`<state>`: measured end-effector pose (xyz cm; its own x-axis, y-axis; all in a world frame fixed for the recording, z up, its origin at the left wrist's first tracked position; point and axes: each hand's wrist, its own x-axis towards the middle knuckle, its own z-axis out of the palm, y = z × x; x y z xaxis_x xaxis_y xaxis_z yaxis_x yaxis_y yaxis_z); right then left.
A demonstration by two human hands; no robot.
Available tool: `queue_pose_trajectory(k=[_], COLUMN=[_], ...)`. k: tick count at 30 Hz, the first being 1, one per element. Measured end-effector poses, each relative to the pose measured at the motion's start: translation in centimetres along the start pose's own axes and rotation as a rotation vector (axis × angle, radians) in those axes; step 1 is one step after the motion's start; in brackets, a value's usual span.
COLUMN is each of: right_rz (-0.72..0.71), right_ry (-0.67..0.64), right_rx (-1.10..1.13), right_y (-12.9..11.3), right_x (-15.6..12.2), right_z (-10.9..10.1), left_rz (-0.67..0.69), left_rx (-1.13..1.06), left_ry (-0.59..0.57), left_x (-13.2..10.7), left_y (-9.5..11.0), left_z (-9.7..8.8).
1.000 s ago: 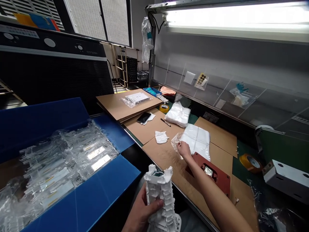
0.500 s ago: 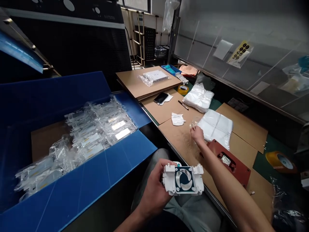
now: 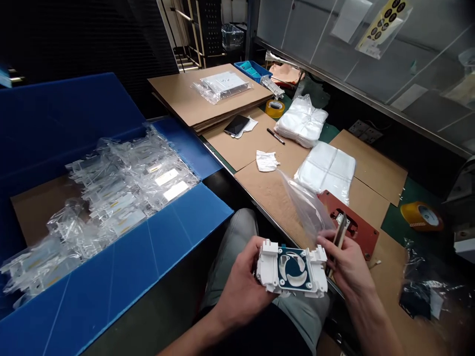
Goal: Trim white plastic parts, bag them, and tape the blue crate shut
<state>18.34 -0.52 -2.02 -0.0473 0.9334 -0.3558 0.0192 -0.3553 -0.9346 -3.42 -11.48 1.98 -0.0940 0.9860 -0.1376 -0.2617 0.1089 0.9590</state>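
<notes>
Gripping a ribbed white plastic fan housing [image 3: 291,269], both hands meet beneath crinkled clear bag [image 3: 306,210].

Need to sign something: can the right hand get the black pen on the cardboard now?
Probably not freely: the right hand is full, pinching a clear bag; the pen itself lies uncovered.

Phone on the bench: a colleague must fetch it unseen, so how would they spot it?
Find the thick cardboard stack at the far end. Just in front of it the phone lies partly on a white paper. It is the only flat black slab there; the pen to its right is thin.
</notes>
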Motion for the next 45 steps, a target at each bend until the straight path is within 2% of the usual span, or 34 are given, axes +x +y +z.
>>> queue_pose_trajectory(k=[5,9,12,18,22,26,32,35,38,41,43,45], right_rz=[0.076,0.088,0.078,0.074,0.025,0.047,0.044,0.04,0.066,0.104,0.101,0.088], right_ry=[0.205,0.396,0.526,0.588,0.574,0.531,0.472,0.413,0.221,0.067,0.107,0.2], right_rx=[0.191,0.243,0.231,0.247,0.257,0.242,0.056,-0.005,-0.024,-0.014,0.031,0.172], right_y=[2.2,3.0,3.1,3.0,3.1,3.8,4.6,4.6,4.6,4.8,4.8,4.6], right_x=[-6.3,-9.9,-11.4,-11.4,-10.8,-10.6,-10.5,-9.9,-9.2,-9.0,-9.0,-9.1], right_z=[-2.7,-4.5,-5.4,-5.2,-4.0,-3.4,-3.2,-2.4,-1.2,-0.4,-0.4,-1.0], left_rz=[-0.039,-0.09,-0.109,-0.09,-0.094,-0.112,-0.136,-0.279,-0.495,-0.615,-0.658,-0.701], left_rx=[0.002,-0.026,-0.008,0.051,0.038,0.034,0.009,-0.088,-0.32,-0.482,-0.518,-0.546], left_ry=[-0.052,-0.095,-0.125,-0.17,-0.193,-0.183,-0.179,-0.263,-0.328,-0.256,-0.14,-0.024], left_x=[0.4,0.6,0.9,1.0,0.8,0.7,0.9,1.6,2.1,2.1,2.1,2.4], left_y=[-0.6,-1.2,-1.6,-1.9,-1.9,-1.8,-1.7,-2.2,-3.8,-5.5,-6.2,-6.6], left_z=[0.6,1.3,1.9,2.5,2.6,2.8,2.7,2.5,2.7,3.1,3.2,3.0])
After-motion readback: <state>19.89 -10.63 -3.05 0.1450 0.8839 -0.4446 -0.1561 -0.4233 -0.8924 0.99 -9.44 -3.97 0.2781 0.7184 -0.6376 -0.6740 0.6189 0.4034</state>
